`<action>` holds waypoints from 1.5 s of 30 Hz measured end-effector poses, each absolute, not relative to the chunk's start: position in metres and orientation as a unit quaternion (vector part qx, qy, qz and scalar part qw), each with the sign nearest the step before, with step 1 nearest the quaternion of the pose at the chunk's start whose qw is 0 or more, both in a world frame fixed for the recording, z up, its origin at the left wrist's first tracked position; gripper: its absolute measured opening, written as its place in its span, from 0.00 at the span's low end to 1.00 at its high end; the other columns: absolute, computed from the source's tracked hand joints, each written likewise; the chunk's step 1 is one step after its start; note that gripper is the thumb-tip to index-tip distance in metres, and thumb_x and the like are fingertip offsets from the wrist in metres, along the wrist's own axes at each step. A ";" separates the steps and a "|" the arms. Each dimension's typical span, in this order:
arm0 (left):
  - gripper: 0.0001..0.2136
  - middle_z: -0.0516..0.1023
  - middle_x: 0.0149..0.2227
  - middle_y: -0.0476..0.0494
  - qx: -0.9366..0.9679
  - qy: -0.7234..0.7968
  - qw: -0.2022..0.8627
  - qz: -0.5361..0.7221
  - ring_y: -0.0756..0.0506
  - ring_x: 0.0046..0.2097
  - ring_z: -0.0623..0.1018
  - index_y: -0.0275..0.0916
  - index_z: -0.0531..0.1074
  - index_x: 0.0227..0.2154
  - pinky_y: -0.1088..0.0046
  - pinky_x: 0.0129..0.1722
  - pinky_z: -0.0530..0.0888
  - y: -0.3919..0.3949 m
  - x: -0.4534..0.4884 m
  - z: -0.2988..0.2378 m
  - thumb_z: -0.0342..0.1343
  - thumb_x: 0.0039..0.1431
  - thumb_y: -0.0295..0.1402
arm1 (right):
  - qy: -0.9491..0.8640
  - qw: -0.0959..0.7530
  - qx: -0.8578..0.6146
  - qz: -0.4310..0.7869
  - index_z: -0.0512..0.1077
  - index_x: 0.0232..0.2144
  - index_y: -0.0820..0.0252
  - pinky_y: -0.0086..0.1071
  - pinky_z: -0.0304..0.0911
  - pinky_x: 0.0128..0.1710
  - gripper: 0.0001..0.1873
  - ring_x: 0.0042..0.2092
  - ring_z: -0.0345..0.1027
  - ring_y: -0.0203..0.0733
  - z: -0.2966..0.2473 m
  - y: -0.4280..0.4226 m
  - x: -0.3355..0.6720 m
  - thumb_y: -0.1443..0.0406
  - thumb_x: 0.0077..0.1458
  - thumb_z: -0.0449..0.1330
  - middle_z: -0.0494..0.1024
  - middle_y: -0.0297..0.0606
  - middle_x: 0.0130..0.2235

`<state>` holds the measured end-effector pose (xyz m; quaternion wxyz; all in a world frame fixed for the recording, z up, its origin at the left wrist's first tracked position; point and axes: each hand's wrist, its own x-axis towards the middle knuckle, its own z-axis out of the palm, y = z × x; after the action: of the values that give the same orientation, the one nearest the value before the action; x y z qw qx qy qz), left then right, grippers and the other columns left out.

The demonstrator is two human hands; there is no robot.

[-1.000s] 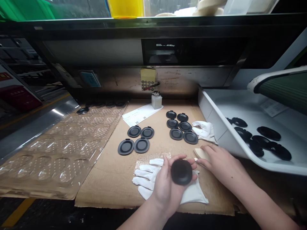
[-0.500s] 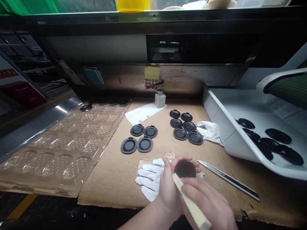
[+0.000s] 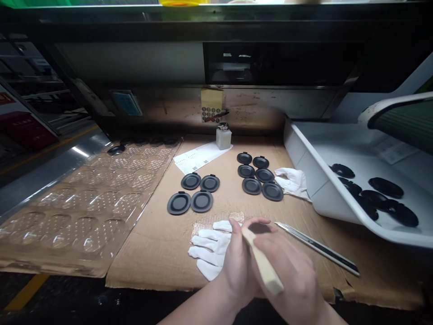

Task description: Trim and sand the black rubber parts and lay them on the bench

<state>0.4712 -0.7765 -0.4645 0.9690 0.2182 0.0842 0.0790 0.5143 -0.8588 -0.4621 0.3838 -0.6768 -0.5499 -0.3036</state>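
Cardboard-topped desk spreads below: the left hand forms a narrow grip around a black rubber disc, mostly hidden, holding it up toward the right hand, whose grip closes on a pale wooden stick, its end at the disc, beside white cotton gloves.

Single head-worn view, facing forward and down onto the left hand and right hand
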 end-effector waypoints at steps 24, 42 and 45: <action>0.31 0.72 0.36 0.31 0.228 0.120 0.962 0.094 0.41 0.39 0.72 0.30 0.65 0.43 0.65 0.41 0.65 -0.774 0.475 -0.466 0.35 0.53 0.55 | -0.371 0.271 -0.831 -0.313 0.68 0.38 0.49 0.28 0.61 0.46 0.09 0.44 0.66 0.35 -0.458 -0.932 0.572 0.60 0.54 0.53 0.71 0.26 0.44; 0.26 0.72 0.36 0.32 0.219 0.108 0.967 0.076 0.40 0.40 0.73 0.33 0.63 0.45 0.63 0.41 0.65 -0.774 0.472 -0.465 0.39 0.55 0.51 | -0.597 0.084 -0.750 -0.274 0.67 0.32 0.60 0.36 0.63 0.47 0.07 0.56 0.54 0.43 -0.474 -0.931 0.621 0.64 0.54 0.51 0.64 0.40 0.53; 0.27 0.72 0.37 0.32 0.219 0.105 0.967 0.076 0.39 0.40 0.73 0.33 0.63 0.45 0.63 0.40 0.65 -0.774 0.472 -0.465 0.39 0.55 0.52 | -0.622 0.063 -0.748 -0.221 0.68 0.35 0.60 0.39 0.61 0.51 0.10 0.58 0.50 0.45 -0.479 -0.944 0.630 0.60 0.54 0.52 0.58 0.41 0.57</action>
<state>0.4718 -0.7740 -0.4655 0.9671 0.2186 0.1055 0.0765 0.6297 -0.9437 -0.4793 0.0633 -0.7484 -0.6220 -0.2212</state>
